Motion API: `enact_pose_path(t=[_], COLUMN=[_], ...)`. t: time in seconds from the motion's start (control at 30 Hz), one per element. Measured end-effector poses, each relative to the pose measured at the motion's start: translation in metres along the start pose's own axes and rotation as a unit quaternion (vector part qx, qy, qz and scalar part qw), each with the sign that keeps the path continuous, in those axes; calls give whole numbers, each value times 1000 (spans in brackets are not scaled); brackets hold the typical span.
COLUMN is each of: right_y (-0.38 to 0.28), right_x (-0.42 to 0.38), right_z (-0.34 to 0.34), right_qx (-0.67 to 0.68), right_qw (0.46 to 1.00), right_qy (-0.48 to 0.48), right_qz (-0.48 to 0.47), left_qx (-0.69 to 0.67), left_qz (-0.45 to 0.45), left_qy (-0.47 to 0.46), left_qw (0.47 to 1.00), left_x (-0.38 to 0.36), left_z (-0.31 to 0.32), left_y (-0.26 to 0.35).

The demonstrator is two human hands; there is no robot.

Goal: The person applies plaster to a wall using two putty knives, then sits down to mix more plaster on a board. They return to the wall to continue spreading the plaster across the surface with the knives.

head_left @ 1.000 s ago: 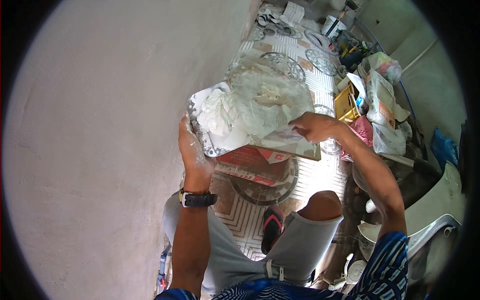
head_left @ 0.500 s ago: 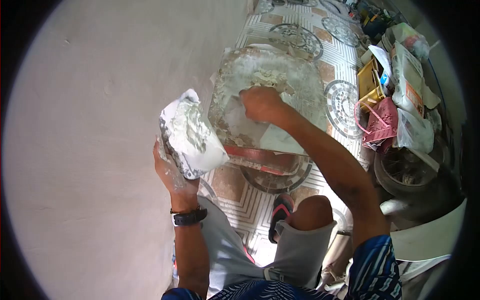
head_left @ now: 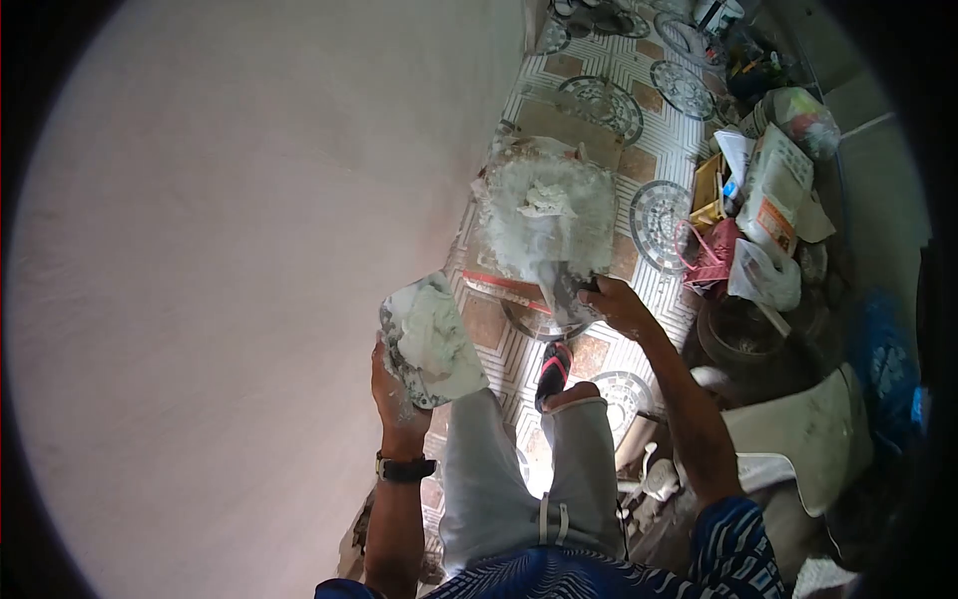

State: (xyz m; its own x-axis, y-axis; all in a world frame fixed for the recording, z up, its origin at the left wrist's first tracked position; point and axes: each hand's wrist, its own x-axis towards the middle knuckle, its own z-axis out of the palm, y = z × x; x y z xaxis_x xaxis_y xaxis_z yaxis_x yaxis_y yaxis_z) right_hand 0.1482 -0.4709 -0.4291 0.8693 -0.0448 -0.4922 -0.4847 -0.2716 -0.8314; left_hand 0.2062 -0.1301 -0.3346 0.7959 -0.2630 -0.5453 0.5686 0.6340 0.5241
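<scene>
My left hand [head_left: 401,394], smeared with white, grips a flat plate [head_left: 464,374] at its left edge, near the wall. A thick heap of white putty [head_left: 429,324] lies on that plate. In my right hand [head_left: 619,307] is a putty knife [head_left: 564,290], held by its dark handle, its wide blade streaked with white. The blade overlaps the near edge of a putty-coated board [head_left: 499,235] in this view. A lump of putty [head_left: 549,200] sits in the middle of the board.
A smooth plain wall [head_left: 220,299] fills the left side. Along the right stand a pink basket [head_left: 711,255], a yellow crate [head_left: 709,190], plastic bags [head_left: 766,275] and a pale curved panel [head_left: 808,429]. Patterned tiles [head_left: 669,225] cover the floor.
My right hand has drawn back from the putty on the board toward me and right, bringing the knife into view. The loaded plate has shifted right and lower in view.
</scene>
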Motion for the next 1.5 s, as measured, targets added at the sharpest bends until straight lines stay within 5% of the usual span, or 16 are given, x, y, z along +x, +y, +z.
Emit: enact_pose_path(t=[0.07, 0.23, 0.27, 0.33, 0.37, 0.43, 0.53, 0.63, 0.73, 0.8, 0.87, 1.3, 1.4, 1.5], right_y=[-51, -249, -280, -300, -342, -369, -426, -437, -437, -439, -436, -408, -396, -402], right_x=[-54, -210, -236, -265, -286, -305, -338, -361, -382, -387, -386, -384, -374, -402], right_z=[2, 33, 39, 45, 45, 52, 61, 53, 49, 49, 48, 87, 110, 124], right_qx=[352, 506, 469, 162, 125, 56, -6, -122, -210, -206, -205, -251, -273, -80], right_qw=[935, 835, 848, 931, 925, 860, 740, 687, 622, 615, 599, 563, 602, 843], right_qy=[23, 60, 111, 234, 187, 127, 24, -18, -25, -26, -53, -153, -156, -190], right_qz=[-40, -208, -221, -229, -306, -491, -672, -716, -754, -761, -772, -773, -734, -497], left_qx=[39, 17, 14, 156, 297, -62, -64, 31, 3, -154, -180, -226, -242, -223], left_qz=[36, 34, 30, 97, 166, 10, 76, 205, 217, 137, 162, 307, 350, 384], left_qy=[10, -22, -24, -46, -61, -80, -103, -71, -37, -74, -52, 59, 64, 106], left_qw=[999, 999, 999, 982, 938, 995, 990, 976, 976, 976, 969, 923, 903, 890], left_x=[-39, -166, -183, -207, -219, -248, -323, -380, -418, -415, -430, -548, -580, -603], left_z=[33, 112, 125, 143, 150, 160, 188, 217, 225, 212, 207, 160, 145, 137], left_y=[30, 103, 114, 123, 125, 137, 151, 147, 140, 134, 125, 83, 83, 80])
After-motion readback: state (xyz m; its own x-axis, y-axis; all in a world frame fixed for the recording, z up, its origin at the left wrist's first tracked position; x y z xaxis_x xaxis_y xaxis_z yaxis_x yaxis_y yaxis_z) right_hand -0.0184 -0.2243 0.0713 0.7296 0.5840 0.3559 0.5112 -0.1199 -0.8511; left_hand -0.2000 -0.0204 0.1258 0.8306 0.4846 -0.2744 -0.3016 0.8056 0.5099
